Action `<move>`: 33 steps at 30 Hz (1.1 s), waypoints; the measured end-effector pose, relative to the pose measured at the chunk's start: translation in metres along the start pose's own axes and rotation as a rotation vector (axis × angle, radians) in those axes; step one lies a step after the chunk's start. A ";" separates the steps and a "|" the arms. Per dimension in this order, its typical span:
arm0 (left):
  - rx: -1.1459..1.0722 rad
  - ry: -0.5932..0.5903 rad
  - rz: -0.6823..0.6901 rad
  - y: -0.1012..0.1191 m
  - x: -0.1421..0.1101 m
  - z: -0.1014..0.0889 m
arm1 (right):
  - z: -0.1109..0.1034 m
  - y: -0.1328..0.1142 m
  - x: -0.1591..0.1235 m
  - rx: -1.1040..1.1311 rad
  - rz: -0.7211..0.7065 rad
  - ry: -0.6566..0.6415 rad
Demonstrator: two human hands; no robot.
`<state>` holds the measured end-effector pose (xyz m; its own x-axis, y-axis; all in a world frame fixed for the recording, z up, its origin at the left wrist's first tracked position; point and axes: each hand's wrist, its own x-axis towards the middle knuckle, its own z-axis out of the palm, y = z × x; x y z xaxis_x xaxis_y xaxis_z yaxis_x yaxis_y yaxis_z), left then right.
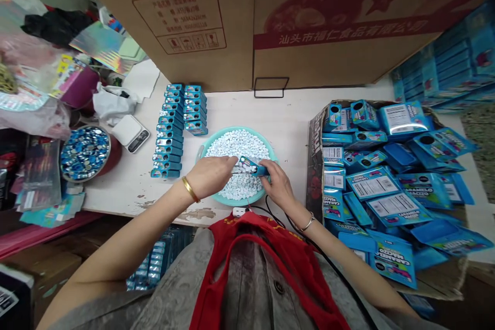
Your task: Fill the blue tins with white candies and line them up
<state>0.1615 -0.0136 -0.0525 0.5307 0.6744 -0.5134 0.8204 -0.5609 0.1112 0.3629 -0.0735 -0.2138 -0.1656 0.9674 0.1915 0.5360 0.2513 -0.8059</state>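
A turquoise basin (238, 201) full of small white candies (235, 142) stands on the table in front of me. My right hand (277, 184) grips a small blue candy box (261, 170) at its right end, tilted over the basin. White pieces show at the box's open left end. My left hand (212, 178) is closed right beside that opening, with white candies at its fingertips; whatever its fingers grip is mostly hidden. Left of the basin, small blue boxes (168, 143) stand in two rows, some with white candies showing in their openings.
A carton (315, 165) heaped with blue boxes and flat packs stands on the right. Large brown cartons (209, 69) wall off the back. A bowl of blue-silver wrapped pieces (85, 152), a white scale (131, 133) and bags lie left. A wire stand (270, 87) stands behind the basin.
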 end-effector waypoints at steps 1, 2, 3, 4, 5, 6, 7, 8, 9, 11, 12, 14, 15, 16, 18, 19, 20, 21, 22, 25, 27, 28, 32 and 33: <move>0.051 -0.010 -0.011 0.008 -0.001 -0.007 | 0.002 0.000 -0.001 0.006 -0.001 -0.002; 0.091 -0.011 -0.016 0.015 -0.003 -0.014 | 0.003 -0.001 -0.002 0.012 0.001 -0.003; 0.115 -0.005 -0.015 0.021 -0.005 -0.020 | 0.004 0.000 -0.002 0.018 0.003 -0.003; 0.123 0.008 -0.009 0.025 -0.008 -0.024 | 0.005 0.000 -0.003 0.023 0.008 -0.002; 0.116 0.026 -0.001 0.027 -0.009 -0.027 | 0.006 0.000 -0.004 0.029 0.014 -0.001; 0.099 0.050 0.004 0.026 -0.011 -0.027 | 0.006 0.001 -0.004 0.037 0.021 0.001; 0.079 0.080 0.000 0.021 -0.011 -0.024 | 0.005 0.002 -0.004 0.045 0.031 0.002; 0.061 0.112 -0.015 0.012 -0.010 -0.018 | 0.004 0.003 -0.004 0.053 0.043 0.004; 0.048 0.139 -0.046 0.000 -0.008 -0.008 | 0.002 0.005 -0.004 0.060 0.057 0.009; 0.031 0.147 -0.134 -0.029 0.000 0.024 | -0.003 0.008 -0.004 0.071 0.088 0.032; 0.017 0.123 -0.179 -0.044 0.005 0.044 | -0.006 0.011 -0.003 0.074 0.104 0.048; -0.045 0.043 -0.230 -0.067 0.019 0.088 | -0.014 0.016 -0.003 0.074 0.135 0.080; -0.108 0.018 -0.235 -0.074 0.027 0.108 | -0.017 0.018 -0.003 0.071 0.150 0.092; -0.178 0.013 -0.231 -0.076 0.036 0.127 | -0.021 0.020 -0.002 0.068 0.163 0.102; -0.289 0.023 -0.208 -0.070 0.055 0.155 | -0.027 0.024 -0.002 0.065 0.188 0.115; -0.326 0.036 -0.192 -0.062 0.065 0.165 | -0.029 0.025 -0.002 0.066 0.201 0.117; -0.352 0.048 -0.174 -0.052 0.075 0.171 | -0.031 0.026 -0.003 0.068 0.212 0.117; -0.372 0.059 -0.153 -0.043 0.085 0.175 | -0.032 0.027 -0.003 0.070 0.223 0.118; -0.397 0.069 -0.133 -0.033 0.095 0.178 | -0.032 0.027 -0.003 0.073 0.230 0.117; -0.474 0.096 -0.077 -0.016 0.114 0.181 | -0.034 0.026 -0.004 0.076 0.244 0.132; -0.514 0.112 -0.054 -0.015 0.115 0.182 | -0.035 0.024 -0.005 0.073 0.253 0.153; -0.532 0.122 -0.044 -0.018 0.112 0.181 | -0.036 0.024 -0.005 0.071 0.258 0.166; -0.607 0.186 0.019 -0.036 0.076 0.165 | -0.039 0.023 -0.007 0.055 0.264 0.192; -0.613 0.206 0.041 -0.040 0.064 0.156 | -0.039 0.023 -0.007 0.041 0.259 0.187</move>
<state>0.1291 -0.0226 -0.2224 0.5441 0.7708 -0.3313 0.7391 -0.2534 0.6241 0.4087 -0.0732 -0.2124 0.1290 0.9889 0.0733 0.5062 -0.0021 -0.8624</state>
